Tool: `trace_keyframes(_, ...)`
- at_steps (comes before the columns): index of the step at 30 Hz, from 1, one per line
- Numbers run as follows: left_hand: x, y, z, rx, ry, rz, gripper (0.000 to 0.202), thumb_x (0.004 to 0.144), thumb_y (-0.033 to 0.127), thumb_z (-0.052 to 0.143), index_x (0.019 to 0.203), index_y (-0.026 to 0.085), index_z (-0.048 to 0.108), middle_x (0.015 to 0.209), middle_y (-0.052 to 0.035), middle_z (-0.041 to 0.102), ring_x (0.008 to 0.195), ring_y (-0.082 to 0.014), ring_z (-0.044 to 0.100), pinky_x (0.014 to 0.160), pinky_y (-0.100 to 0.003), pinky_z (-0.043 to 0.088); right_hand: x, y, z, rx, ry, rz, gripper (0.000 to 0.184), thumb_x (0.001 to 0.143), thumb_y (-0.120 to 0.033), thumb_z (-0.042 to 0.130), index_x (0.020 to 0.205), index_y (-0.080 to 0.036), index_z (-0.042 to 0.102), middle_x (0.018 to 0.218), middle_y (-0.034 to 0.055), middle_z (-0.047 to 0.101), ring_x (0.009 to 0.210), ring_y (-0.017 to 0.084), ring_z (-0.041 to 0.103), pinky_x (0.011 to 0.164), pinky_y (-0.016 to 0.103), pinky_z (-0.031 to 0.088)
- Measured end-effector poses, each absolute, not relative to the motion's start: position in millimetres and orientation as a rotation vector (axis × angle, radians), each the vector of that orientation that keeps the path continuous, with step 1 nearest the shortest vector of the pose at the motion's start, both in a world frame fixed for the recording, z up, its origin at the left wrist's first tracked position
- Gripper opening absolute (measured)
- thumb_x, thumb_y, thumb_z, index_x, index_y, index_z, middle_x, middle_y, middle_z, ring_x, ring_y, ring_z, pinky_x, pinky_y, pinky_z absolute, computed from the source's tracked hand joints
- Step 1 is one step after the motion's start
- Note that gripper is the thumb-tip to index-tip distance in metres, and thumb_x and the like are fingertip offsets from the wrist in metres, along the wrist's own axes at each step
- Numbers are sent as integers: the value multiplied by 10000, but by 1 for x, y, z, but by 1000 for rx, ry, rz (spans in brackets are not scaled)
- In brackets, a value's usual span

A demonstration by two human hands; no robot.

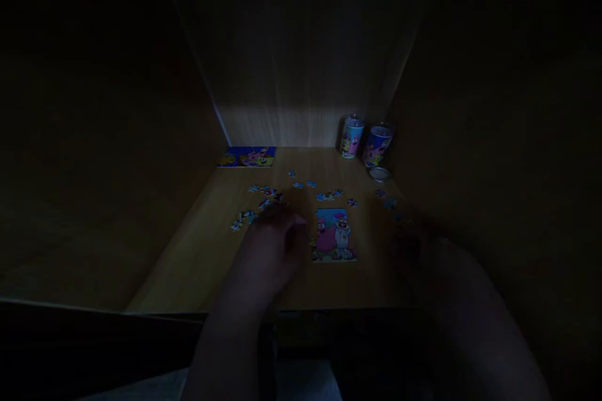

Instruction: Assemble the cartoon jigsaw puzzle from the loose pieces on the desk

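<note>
While the picture lies flat toward the middle of the desk's front edge, here's the left hand just beside it, fingers curled, near scattered puzzle pieces; whether it grips one, I can't tell. Over by the right edge, the right hand is in deep shadow, its grip unreadable! Back right corner: two cans, a lid in front. Back left corner: a wider picture.

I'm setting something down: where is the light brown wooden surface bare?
Front left, beside the left hand, the wooden surface is bare; likewise rearward, between the flat blue cartoon panel and the light blue cylindrical can. Crowded: the middle, with small multicoloured jigsaw pieces.
</note>
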State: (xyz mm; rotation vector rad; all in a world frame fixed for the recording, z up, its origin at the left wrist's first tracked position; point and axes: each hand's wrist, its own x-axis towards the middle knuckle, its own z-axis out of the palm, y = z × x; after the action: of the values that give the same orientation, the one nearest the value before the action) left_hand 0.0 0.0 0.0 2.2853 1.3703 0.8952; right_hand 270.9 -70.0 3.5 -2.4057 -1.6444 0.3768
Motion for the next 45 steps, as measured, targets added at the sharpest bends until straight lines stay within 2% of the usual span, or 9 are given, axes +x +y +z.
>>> trace_keyframes(5, 2, 0, -3, 2337, 1427, 867, 183, 1006, 115, 622, 930, 230, 742, 955, -43, 744, 895, -236, 703, 826, -383, 518, 270, -71, 0, -2475, -1649, 266, 234, 1099, -273, 576, 1107, -196, 797, 888, 131, 804, 793, 341, 781, 659, 416, 533)
trace_keyframes(9, 2, 0, -1, 2363, 1370, 856, 194, 957, 60, 650, 947, 229, 745, 974, -41, 739, 936, -243, 702, 846, -383, 524, 276, -75, -8, -2310, -1751, 168, 209, 1046, -296, 621, 1077, -216, 811, 875, 136, 803, 757, 363, 783, 638, 445, 561)
trace_keyframes(18, 4, 0, -4, 2426, 1393, 821, 170, 981, 76, 640, 927, 215, 723, 961, -59, 716, 925, -256, 686, 836, -406, 528, 274, -72, -16, -2073, -1710, 246, 82, 982, -300, 695, 924, -263, 741, 896, 104, 807, 758, 346, 782, 636, 427, 549)
trace_keyframes(26, 8, -4, -1, 2429, 1291, 811, 149, 1000, 106, 672, 952, 228, 743, 992, -51, 729, 998, -260, 692, 897, -416, 544, 252, -63, 2, -1845, -1709, 519, 128, 1027, -272, 627, 1046, -251, 751, 976, 49, 801, 873, 285, 771, 740, 388, 543)
trace_keyframes(30, 8, -5, -2, 2419, 1270, 814, 148, 996, 105, 689, 979, 236, 755, 995, -48, 727, 1002, -259, 691, 910, -420, 548, 236, -51, -1, -1634, -1676, 565, 195, 1023, -238, 597, 1130, -251, 760, 1052, 45, 810, 941, 265, 771, 811, 379, 545)
trace_keyframes(33, 7, -5, -2, 2414, 1250, 821, 162, 985, 88, 691, 975, 237, 753, 994, -45, 733, 1000, -258, 690, 918, -424, 545, 221, -43, -4, -1504, -1660, 558, 215, 1031, -218, 574, 1114, -249, 770, 1099, 46, 811, 1006, 255, 769, 879, 382, 547)
trace_keyframes(37, 6, -5, -1, 2377, 1269, 889, 177, 994, 72, 659, 997, 228, 742, 1020, -51, 744, 999, -250, 695, 902, -410, 548, 203, -39, -8, -1401, -1524, 748, 188, 1037, -199, 596, 1167, -237, 726, 1052, 28, 812, 864, 215, 788, 798, 340, 575)
trace_keyframes(39, 5, -5, -1, 2358, 1287, 927, 197, 1012, 73, 623, 1035, 228, 741, 1043, -54, 752, 1009, -246, 701, 915, -409, 550, 196, -38, -10, -1395, -1506, 778, 164, 1027, -180, 621, 1137, -242, 726, 997, 9, 812, 815, 209, 788, 758, 327, 572)
trace_keyframes(45, 3, -3, -4, 2332, 1344, 974, 205, 1040, 100, 585, 1067, 235, 738, 1052, -54, 755, 1011, -254, 709, 932, -427, 553, 192, -36, -13, -1430, -1593, 726, 206, 1014, -123, 643, 1054, -266, 786, 911, -26, 806, 829, 202, 779, 759, 323, 543)
